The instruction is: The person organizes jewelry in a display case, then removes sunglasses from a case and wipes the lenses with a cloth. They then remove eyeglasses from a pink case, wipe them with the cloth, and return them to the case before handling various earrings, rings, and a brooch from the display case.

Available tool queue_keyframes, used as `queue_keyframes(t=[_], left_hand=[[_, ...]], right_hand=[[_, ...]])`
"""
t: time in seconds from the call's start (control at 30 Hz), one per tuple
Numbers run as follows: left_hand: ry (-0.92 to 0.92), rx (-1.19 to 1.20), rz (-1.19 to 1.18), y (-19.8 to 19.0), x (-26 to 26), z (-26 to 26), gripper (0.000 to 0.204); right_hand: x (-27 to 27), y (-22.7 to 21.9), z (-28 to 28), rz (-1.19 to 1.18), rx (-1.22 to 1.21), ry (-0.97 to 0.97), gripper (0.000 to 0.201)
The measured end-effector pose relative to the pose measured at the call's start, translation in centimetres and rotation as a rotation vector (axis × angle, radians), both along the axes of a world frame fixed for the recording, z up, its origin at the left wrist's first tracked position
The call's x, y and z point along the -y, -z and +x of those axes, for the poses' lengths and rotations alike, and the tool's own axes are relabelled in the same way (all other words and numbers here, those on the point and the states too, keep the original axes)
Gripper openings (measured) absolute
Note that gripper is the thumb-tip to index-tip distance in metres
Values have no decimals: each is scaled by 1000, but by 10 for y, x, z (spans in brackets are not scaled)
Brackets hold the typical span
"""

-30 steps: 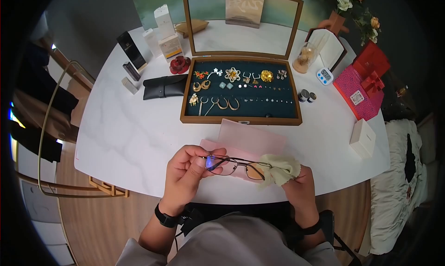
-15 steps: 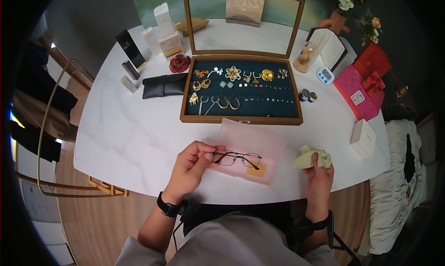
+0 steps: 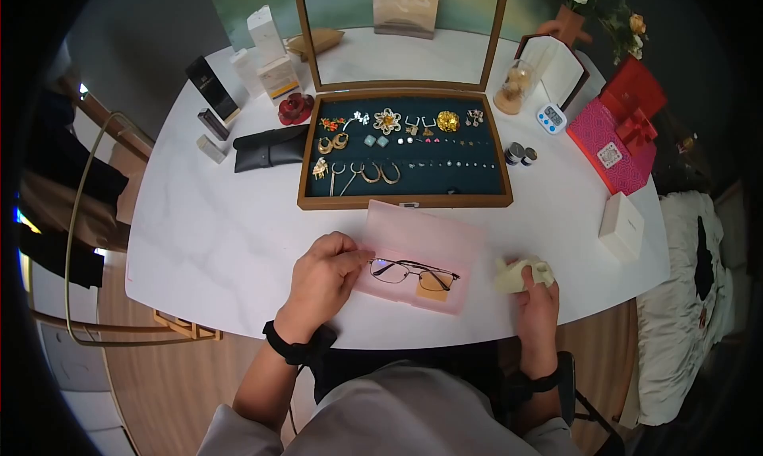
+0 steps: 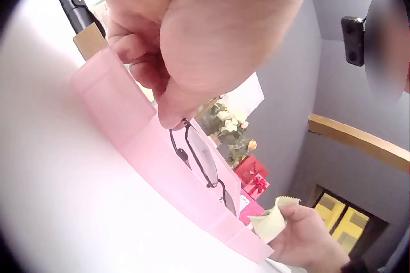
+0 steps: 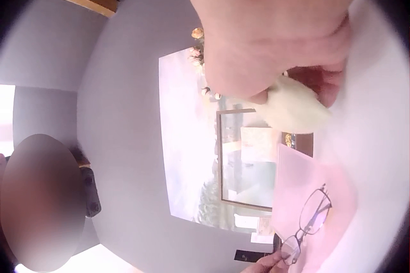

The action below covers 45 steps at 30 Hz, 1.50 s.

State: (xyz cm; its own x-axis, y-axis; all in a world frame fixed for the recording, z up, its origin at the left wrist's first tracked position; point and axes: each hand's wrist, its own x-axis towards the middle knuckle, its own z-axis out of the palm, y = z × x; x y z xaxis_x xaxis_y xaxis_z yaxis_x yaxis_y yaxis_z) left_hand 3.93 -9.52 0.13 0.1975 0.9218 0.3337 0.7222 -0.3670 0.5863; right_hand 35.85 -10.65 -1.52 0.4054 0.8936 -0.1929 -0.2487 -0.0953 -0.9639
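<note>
Thin dark-framed glasses [image 3: 409, 274] are at the open pink case [image 3: 445, 302], over its tray, where an orange-yellow patch shows. My left hand [image 3: 324, 279] pinches the glasses at their left end, its fingertips at the case's left side. In the left wrist view the thumb and fingers meet at the end of the frame [image 4: 204, 158]. To the right of the case my right hand [image 3: 539, 309] grips a crumpled pale green cloth [image 3: 520, 275]; the right wrist view shows the cloth [image 5: 291, 106] between thumb and fingers.
Behind the case stands a wooden jewelry box [image 3: 405, 204] with its glass lid raised. A black pouch [image 3: 270, 148] and small boxes are at the left. On the right are a timer [image 3: 550, 118], two small jars, a pink-red gift box [image 3: 612, 154] and a white box [image 3: 621, 227].
The cloth has come off the glasses and moved right with my right hand. My left hand has brought the glasses down to the pink case.
</note>
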Motion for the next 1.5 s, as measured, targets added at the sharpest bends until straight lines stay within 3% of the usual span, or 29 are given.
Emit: queue_keyframes(t=[0.07,0.17,0.37,0.5,0.63,0.9,1.07,1.27,1.3,1.37,1.5], left_hand=[[-9,-30,-19,0,0,0,28],[-36,-49,-18,-4,0,0,27],[-156,20,-127,-10,3,-5,39],[-57,-5,-163,-11,6,-8,67],[3,-55,-220,-9,6,-7,92],[-9,-95,-209,-8,7,-7,96],[-63,-101,-175,-9,12,-5,97],[-79,-124,-164,-9,16,-6,96],[-61,-177,-116,-7,16,-7,94],[-45,-228,-83,-5,19,-6,92],[-23,-248,-124,-10,23,-4,84]], right_hand=[[1,-5,0,74,-7,-223,29],[-1,2,3,84,98,-311,40],[-13,-11,-8,-123,176,-278,32],[-23,-8,-20,-9,146,-319,28],[-31,-15,-32,18,208,-371,48],[-27,-19,-30,139,341,-435,59],[-20,-16,-21,381,426,-596,47],[-9,-14,-21,332,565,-652,24],[-10,-12,-21,327,565,-657,24],[-12,-8,-24,327,804,-653,21],[-12,-6,-33,239,793,-652,20]])
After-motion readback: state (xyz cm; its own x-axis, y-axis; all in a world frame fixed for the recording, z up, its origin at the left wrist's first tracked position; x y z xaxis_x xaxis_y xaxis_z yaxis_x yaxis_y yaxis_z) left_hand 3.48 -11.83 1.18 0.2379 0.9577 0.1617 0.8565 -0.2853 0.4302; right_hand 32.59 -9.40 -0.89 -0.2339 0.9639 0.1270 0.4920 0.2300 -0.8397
